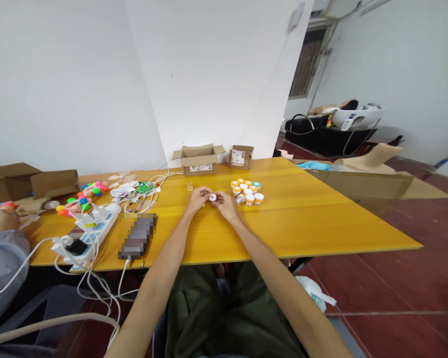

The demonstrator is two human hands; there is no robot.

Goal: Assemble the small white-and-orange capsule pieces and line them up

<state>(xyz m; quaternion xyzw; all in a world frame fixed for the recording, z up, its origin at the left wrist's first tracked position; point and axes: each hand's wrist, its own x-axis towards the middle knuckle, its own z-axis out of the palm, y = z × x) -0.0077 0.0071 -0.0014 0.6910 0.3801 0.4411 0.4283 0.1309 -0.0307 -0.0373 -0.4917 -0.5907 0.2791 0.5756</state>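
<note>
Above the middle of the yellow wooden table (306, 219), a small white round piece (212, 197) with a dark spot at its centre sits between my two hands. My left hand (199, 200) has its fingers closed on the near-left side of this piece. From the other side, my right hand (226, 205) grips it with bent fingers. Just right of my right hand stands a cluster of small jars (250, 198) with white, orange and teal lids. A small clear piece (189, 186) rests on the table beyond my left hand.
Two cardboard boxes, an open one (198, 160) and a smaller one (241, 157), stand by the wall. On the left lie a power strip (97, 231) with tangled cables, a phone (137, 237), a green circuit board (145, 187) and colourful balls (93, 189). Another person's hand (3, 221) is at far left.
</note>
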